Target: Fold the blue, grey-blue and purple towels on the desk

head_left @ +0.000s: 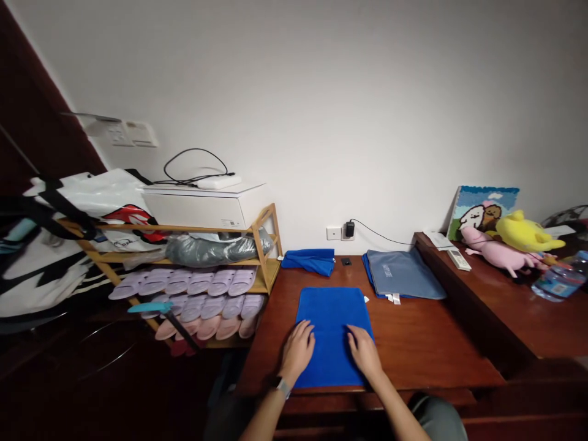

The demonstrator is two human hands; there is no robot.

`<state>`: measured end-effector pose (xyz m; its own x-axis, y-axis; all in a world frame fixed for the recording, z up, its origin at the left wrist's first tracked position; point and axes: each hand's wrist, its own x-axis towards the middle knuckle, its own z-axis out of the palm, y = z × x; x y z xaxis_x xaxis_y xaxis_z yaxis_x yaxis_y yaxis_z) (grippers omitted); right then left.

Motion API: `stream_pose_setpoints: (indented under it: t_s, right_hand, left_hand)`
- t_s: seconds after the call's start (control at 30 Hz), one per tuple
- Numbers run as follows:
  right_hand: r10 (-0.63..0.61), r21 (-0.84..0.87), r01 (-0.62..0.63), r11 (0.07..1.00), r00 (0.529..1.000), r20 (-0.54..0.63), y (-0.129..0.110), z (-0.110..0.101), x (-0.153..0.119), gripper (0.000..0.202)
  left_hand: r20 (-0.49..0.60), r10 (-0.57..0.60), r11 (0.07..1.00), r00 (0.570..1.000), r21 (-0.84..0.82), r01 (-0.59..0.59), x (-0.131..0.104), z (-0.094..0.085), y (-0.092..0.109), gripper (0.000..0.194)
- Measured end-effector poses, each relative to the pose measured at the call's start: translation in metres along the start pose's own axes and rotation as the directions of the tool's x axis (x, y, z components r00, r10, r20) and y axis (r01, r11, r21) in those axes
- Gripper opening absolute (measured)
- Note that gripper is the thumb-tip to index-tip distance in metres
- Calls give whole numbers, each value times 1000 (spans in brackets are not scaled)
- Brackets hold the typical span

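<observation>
A blue cloth point(331, 312) lies flat as a rectangle on the brown wooden table point(427, 343), with a small white tag at its right edge. My left hand point(298, 348) rests on the cloth's left side, fingers spread slightly, a watch on the wrist. Over the right side lies my right hand point(362, 350), open, fingers bent a little. Behind the cloth, a second blue cloth point(310, 261) is folded near the wall. Toward the back right lies a stack of folded cloths with a grey-blue one point(404, 274) on top and white tags at the front.
Left of the table stands a wooden rack point(271, 278) with slippers and a white box point(197, 208). A raised brown surface point(519, 318) at right holds plush toys point(528, 233), a remote point(458, 260) and a bottle point(555, 283). A black charger point(350, 229) is plugged into the wall.
</observation>
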<state>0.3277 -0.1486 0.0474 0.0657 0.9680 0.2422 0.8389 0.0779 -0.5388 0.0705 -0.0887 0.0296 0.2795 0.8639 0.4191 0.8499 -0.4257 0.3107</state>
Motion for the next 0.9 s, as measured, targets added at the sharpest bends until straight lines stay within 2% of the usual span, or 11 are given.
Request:
stream_pose_setpoints:
  t_s: [0.1, 0.17, 0.27, 0.37, 0.47, 0.57, 0.63, 0.73, 0.8, 0.9]
  right_hand:
    - [-36, -164, 55, 985, 993, 113, -34, 23, 6, 61]
    - [-7, -226, 43, 973, 987, 160, -37, 31, 3, 62]
    - [61, -289, -9, 957, 984, 170, -18, 27, -7, 66]
    - [174, -344, -109, 933, 971, 164, 11, 9, -14, 70]
    - [280, -384, -204, 901, 948, 154, 28, -7, -16, 72]
    - [249, -378, -188, 907, 961, 120, 16, -6, -14, 71]
    - [165, -349, -114, 930, 979, 120, -5, 4, -12, 70]
    - [70, -294, -14, 956, 981, 182, -37, 24, -14, 67]
    - [61, -278, 2, 960, 975, 215, -45, 31, -18, 67]
    - [104, -310, -35, 950, 972, 211, -29, 26, -27, 70]
  left_hand:
    - [136, 74, 996, 988, 38, -80, 2, 24, 44, 53]
    - [178, 49, 995, 983, 78, -64, -6, 36, 53, 57]
    - [147, -23, 992, 989, 127, 5, -22, 39, 35, 62]
    - [123, -81, 986, 989, 154, 62, -35, 27, 8, 67]
    - [111, -105, 983, 988, 164, 86, -38, 14, -2, 68]
    - [107, -63, 987, 992, 156, 46, -32, 12, 14, 65]
    - [125, -3, 990, 992, 138, -15, -26, 17, 32, 63]
    - [185, 74, 991, 980, 100, -94, -23, 27, 51, 60]
    - [204, 73, 991, 976, 93, -94, -28, 30, 50, 60]
    - [168, 21, 993, 986, 108, -39, -42, 26, 31, 63]
